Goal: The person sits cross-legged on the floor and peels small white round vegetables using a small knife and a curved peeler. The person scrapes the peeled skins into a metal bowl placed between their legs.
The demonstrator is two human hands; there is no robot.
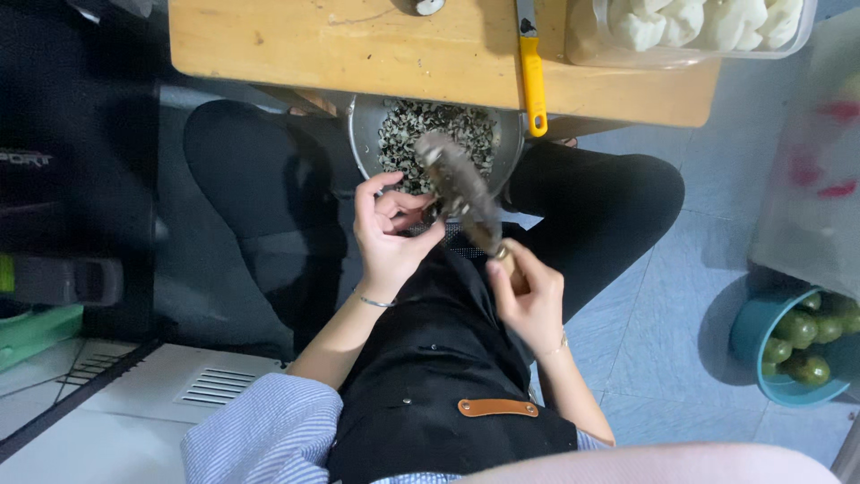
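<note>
We see the right hand (528,300) clenched around the pale wooden handle of a knife (461,184), whose blade, caked with dark scraps, slants up and to the left over a metal bowl (363,134). The left hand (387,235) sits just beside the blade, its fingers (372,188) curled around something small that we cannot make out, perhaps a piece being peeled; thumb and forefinger nearly touch the knife's edge. The bowl rests in the lap between the knees, filled with grey-green peelings (434,125), and its far rim tucks under the edge of the wooden bench (340,45).

On the bench lies a tool with a yellow handle (534,85), its end hanging past the bench edge just above the bowl's right rim. To the right of it stands a clear plastic container of white pieces (699,22).

Room is tight: the hands work between the bench edge and a black apron (439,358). To the right, open blue floor tiles (663,332) lead to a teal bucket of green fruit (797,345), well apart from the hands.
</note>
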